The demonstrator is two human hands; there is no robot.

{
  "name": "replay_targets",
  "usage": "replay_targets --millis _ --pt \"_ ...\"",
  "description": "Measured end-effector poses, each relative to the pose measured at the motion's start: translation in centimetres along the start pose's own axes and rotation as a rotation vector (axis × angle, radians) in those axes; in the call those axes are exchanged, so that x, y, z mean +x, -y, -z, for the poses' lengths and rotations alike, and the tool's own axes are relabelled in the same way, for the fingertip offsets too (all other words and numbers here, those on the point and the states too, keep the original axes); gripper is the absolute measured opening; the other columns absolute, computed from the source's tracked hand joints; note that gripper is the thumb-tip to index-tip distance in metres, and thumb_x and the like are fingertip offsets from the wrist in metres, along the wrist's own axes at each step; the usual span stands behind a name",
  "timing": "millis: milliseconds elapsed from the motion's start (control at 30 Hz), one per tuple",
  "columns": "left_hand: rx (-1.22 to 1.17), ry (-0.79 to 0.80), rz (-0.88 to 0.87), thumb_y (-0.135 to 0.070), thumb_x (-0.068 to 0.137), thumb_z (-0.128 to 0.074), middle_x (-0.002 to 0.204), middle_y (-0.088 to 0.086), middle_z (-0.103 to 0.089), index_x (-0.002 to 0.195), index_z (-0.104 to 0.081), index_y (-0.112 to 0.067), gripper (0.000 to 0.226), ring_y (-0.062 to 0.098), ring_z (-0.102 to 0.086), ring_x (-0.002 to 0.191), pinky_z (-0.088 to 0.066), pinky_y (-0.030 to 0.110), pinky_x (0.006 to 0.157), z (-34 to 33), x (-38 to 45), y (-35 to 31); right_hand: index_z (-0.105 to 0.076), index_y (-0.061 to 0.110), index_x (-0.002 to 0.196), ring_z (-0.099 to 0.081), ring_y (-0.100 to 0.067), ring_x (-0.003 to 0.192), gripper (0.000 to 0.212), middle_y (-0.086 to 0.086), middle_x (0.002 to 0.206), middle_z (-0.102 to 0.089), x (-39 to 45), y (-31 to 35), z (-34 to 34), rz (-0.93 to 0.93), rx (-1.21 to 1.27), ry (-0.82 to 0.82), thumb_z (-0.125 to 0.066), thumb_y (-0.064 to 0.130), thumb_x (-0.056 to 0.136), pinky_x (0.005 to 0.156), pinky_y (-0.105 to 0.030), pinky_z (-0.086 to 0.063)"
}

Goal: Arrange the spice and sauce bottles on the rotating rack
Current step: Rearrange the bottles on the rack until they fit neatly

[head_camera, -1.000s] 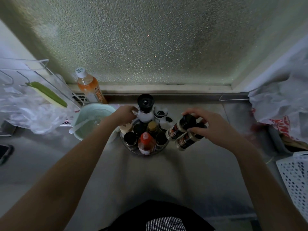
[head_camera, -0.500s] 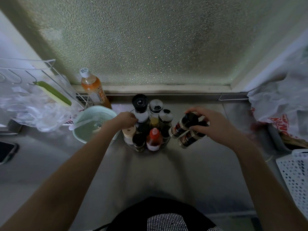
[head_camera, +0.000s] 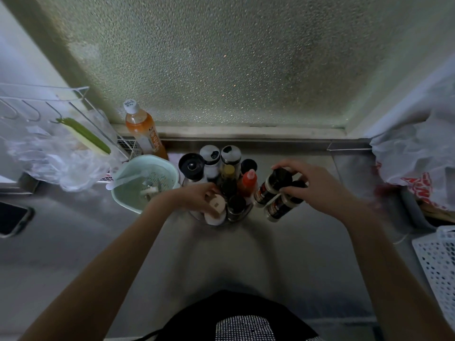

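Head view is showing the left hand (head_camera: 197, 199) turning the rotating rack (head_camera: 242, 212), fingers curled on a white-capped jar (head_camera: 216, 207) that has come round front, while the right hand (head_camera: 310, 188) keeps gripping two spice bottles (head_camera: 275, 193) beside it, waiting for a gap.

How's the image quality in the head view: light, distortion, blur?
Head view: dim and backlit by the frosted window, so the counter and the bottles on the rack read dark; strong wide-angle bowing at the edges; left hand and right hand slightly soft; bottle labels unreadable.
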State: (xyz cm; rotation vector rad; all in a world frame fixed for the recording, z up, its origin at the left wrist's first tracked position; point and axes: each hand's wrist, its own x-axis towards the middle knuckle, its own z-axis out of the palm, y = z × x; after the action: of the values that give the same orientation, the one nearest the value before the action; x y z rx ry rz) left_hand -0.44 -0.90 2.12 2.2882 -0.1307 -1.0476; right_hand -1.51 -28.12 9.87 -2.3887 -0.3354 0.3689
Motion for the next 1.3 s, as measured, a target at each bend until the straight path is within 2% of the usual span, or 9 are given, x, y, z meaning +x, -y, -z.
replay_targets --millis 267,433,633,767,900,1033,1167,1233,1300 --pt "0.138 -0.292 -0.104 -0.031 0.071 -0.078 0.120 0.005 -0.060 0.120 -0.052 -0.019 0.056 0.020 -0.056 0.105 -0.042 0.026 0.081 -3.0 0.4 0.9 -0.058 0.034 0.114 -0.055 -0.002 0.069 0.042 0.005 0.101 -0.061 0.5 0.2 0.0 0.005 0.032 -0.024 -0.071 0.014 0.079 0.064 -0.016 -0.042" --pt "0.142 -0.294 -0.131 -0.039 0.066 -0.079 0.120 0.008 -0.051 0.119 -0.049 -0.016 0.065 0.025 -0.052 0.108 -0.048 0.039 0.093 -3.5 0.4 0.5 -0.058 0.033 0.115 -0.054 0.005 0.072 0.043 0.010 0.101 -0.060 0.8 0.9 -0.3 0.005 0.039 0.002 -0.070 0.013 0.079 0.065 -0.012 -0.039" --pt "0.170 -0.609 -0.334 -0.059 0.064 -0.070 0.121 0.005 -0.045 0.123 -0.044 -0.016 0.077 0.020 -0.040 0.111 -0.040 0.031 0.092 -4.1 -1.8 -2.0 -0.058 0.034 0.115 -0.048 0.028 0.075 0.049 0.033 0.093 -0.051 -0.1 2.8 -0.6 0.071 0.080 0.047 -0.072 0.007 0.077 0.067 0.005 -0.033" --pt "-0.138 -0.572 -0.490 -0.057 0.052 -0.078 0.128 -0.002 -0.047 0.130 -0.039 -0.015 0.097 0.011 -0.042 0.118 -0.042 0.032 0.101 -5.6 -3.4 -4.7 -0.060 0.022 0.118 -0.050 0.024 0.084 0.048 0.025 0.099 -0.057 0.2 4.5 -1.9 0.167 0.137 0.091 -0.072 0.004 0.076 0.072 0.002 -0.036" --pt "-0.359 -0.684 -0.397 -0.051 0.045 -0.083 0.130 0.000 -0.055 0.134 -0.031 -0.017 0.109 0.013 -0.054 0.119 -0.050 0.036 0.096 -6.4 -3.6 -5.3 -0.058 0.022 0.121 -0.052 0.021 0.076 0.046 0.027 0.093 -0.053 0.5 6.1 -2.4 0.199 0.212 0.068 -0.069 0.005 0.080 0.067 0.002 -0.038" --pt "-0.415 -0.861 -0.268 -0.029 0.056 -0.086 0.114 -0.007 -0.060 0.128 -0.034 -0.017 0.089 0.006 -0.057 0.103 -0.045 0.024 0.079 -6.2 -3.9 -5.8 -0.056 0.028 0.122 -0.056 0.008 0.087 0.044 0.014 0.101 -0.061 1.7 7.0 -3.4 0.213 0.248 0.067 -0.067 0.012 0.083 0.081 -0.010 -0.046" --pt "-0.477 -0.965 -0.149 -0.030 0.054 -0.083 0.100 -0.015 -0.056 0.113 -0.036 -0.027 0.076 0.008 -0.055 0.091 -0.042 0.027 0.076 -5.6 -4.1 -4.5 -0.054 0.028 0.120 -0.067 -0.018 0.083 0.036 -0.006 0.099 -0.061 4.3 5.5 -2.1 0.126 0.444 -0.138 -0.052 0.005 0.092 0.052 -0.024 -0.055" --pt "-0.491 -0.986 -0.102 -0.028 0.053 -0.083 0.095 -0.017 -0.056 0.105 -0.034 -0.033 0.072 0.010 -0.057 0.090 -0.043 0.028 0.074 -5.8 -4.1 -3.1 -0.055 0.029 0.120 -0.064 -0.021 0.093 0.049 -0.005 0.108 -0.058 6.9 3.0 -1.6 0.047 0.190 -0.212 -0.046 -0.006 0.088 0.066 -0.030 -0.058" --pt "-0.508 -1.014 -0.069 -0.029 0.053 -0.085 0.089 -0.018 -0.059 0.100 -0.035 -0.033 0.069 0.013 -0.061 0.085 -0.048 0.030 0.071 -6.1 -4.1 -1.7 -0.054 0.026 0.124 -0.056 -0.021 0.113 0.061 -0.006 0.124 -0.056 9.2 1.3 -2.0 -0.005 -0.090 -0.027 -0.042 -0.014 0.079 0.088 -0.034 -0.050"
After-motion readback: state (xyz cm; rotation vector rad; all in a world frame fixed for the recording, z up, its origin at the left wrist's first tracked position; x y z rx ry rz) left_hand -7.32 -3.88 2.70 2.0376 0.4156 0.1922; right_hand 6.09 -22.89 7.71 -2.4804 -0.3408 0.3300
